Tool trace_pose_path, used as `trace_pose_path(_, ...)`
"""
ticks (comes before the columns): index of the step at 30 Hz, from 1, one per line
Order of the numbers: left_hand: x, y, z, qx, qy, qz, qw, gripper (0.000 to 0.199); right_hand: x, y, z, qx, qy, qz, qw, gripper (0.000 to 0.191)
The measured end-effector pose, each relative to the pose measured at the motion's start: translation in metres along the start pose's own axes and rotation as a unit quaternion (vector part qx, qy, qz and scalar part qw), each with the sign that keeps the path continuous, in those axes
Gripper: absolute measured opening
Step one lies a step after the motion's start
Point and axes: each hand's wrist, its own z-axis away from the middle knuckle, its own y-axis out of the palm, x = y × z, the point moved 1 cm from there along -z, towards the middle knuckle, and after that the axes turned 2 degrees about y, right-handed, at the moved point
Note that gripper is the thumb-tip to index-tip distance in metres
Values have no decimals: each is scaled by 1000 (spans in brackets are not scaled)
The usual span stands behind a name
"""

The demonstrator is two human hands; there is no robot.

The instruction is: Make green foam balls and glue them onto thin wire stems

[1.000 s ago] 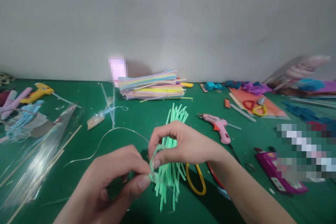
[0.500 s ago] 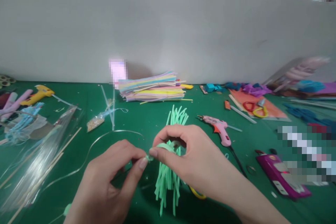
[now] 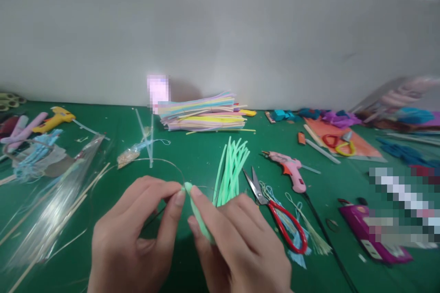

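In the head view my left hand (image 3: 137, 224) is closed in a pinch, thumb and forefinger together on a thin wire with a bit of mint green at the fingertips. The wire (image 3: 168, 162) arches up and away to the left. My right hand (image 3: 240, 242) is closed on a mint-green strip (image 3: 197, 215), its forefinger pressed along it. The strip's upper end touches or nearly touches the left fingertips. Beyond the right hand lies a bundle of mint-green strips (image 3: 233, 169), its lower part hidden. Red-handled scissors (image 3: 263, 194) lie partly open to its right.
A pink glue gun (image 3: 290, 171) with a black cord and a purple device (image 3: 374, 231) lie right. Pale blue and cream tassels (image 3: 314, 233) sit by the scissors. Pastel strips (image 3: 206, 116) are stacked at the back wall. Left are sticks, clear plastic sleeves (image 3: 58, 210) and a yellow glue gun (image 3: 57, 120).
My right hand has turned and come lower and nearer, with the green strip now slanting down beneath its forefinger. It has uncovered the scissors and tassels. My left hand keeps its pinch, slightly left.
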Motion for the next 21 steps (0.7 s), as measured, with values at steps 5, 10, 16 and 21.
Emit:
trace_pose_path(5,1,-5,2,32,-76,67,994,4,-2,12,11,-4,-53,62,997,25)
trace_pose_path(10,3,-4,2,34,-139,93,985,9,2,24,14,-14,-38,125,991,27)
trace_pose_path(16,2,-4,0,4,-170,97,981,12,3,32,18,41,-23,191,980,39)
trace_pose_path(21,2,-5,0,-2,-180,110,977,13,14,30,25,65,7,195,979,43)
